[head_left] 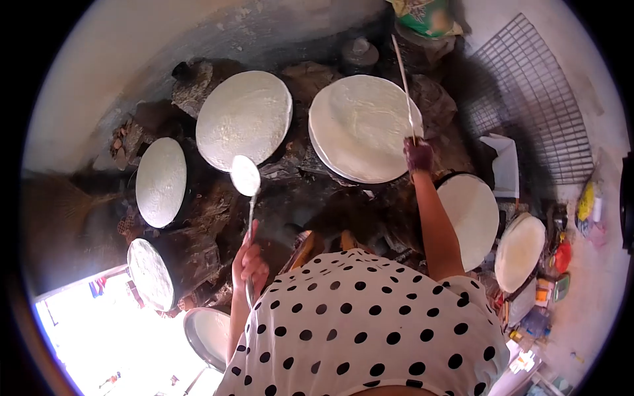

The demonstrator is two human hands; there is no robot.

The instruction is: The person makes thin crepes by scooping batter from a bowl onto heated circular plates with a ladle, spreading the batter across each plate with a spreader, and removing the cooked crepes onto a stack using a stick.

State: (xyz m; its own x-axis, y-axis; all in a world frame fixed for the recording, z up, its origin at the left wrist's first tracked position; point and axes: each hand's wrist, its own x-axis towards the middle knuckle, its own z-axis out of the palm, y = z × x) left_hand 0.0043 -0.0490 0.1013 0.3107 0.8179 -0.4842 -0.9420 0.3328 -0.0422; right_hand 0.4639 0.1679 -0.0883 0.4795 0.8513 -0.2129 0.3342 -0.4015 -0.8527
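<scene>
My left hand (pixel 250 265) is closed round the handle of a ladle (pixel 246 176), whose round bowl is coated in white and lies at the lower right edge of a round white sheet (pixel 244 119). Toward the right, my right hand (pixel 419 156), in a dark covering, grips a long thin stick (pixel 403 79) that points up and away. It is at the right edge of another large round white sheet (pixel 363 129). White residue shows on the stick's lower part. The palm side of my right hand is hidden.
More round white surfaces stand at left (pixel 161 183), lower left (pixel 150 274) and right (pixel 467 218). A pale round stack (pixel 520 253) is further right. A wire grid (pixel 528 99) leans on the right wall. A green bag (pixel 429 18) is at the top. A shallow pan (pixel 210 335) sits at lower left.
</scene>
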